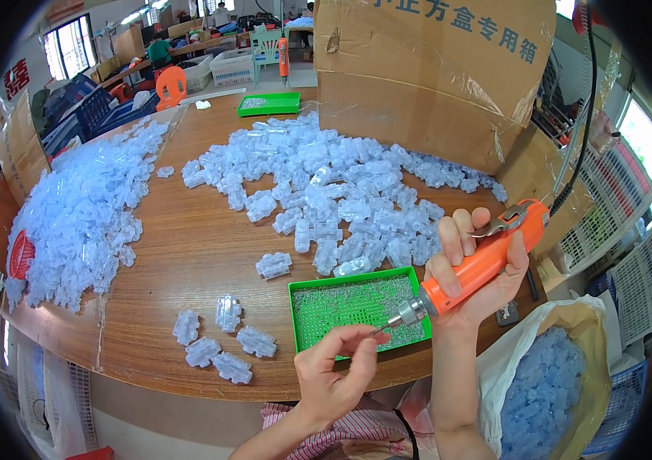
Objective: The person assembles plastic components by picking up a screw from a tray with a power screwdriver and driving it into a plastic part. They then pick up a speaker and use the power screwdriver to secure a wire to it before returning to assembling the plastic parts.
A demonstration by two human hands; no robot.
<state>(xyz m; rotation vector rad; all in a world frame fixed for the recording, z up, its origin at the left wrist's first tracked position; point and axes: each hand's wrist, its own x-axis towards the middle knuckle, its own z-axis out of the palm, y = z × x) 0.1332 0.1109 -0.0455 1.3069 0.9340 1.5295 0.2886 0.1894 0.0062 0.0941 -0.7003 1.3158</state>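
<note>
From the head camera, the right hand [475, 268] is clenched around an orange electric screwdriver with a metal tip [483, 264], held slanting down toward the near edge of the round wooden tabletop [188, 253]. Its bit points at the left hand [334, 372], whose thumb and forefinger are pinched together right at the bit's tip; whatever they hold is too small to tell. Both hands hover over the near edge of the tabletop, the left hand just in front of a shallow green plastic tray of small metal screws [357, 307], which the tool's tip overlaps. Four clear plastic moulded pieces [219, 341] lie loose near the same edge, left of the tray, and a single one [273, 264] sits farther in. A wide heap of clear plastic pieces [334, 192] covers the middle of the tabletop, another heap [81, 215] the left edge. A large brown cardboard box [425, 77] stands at the far right edge
</note>
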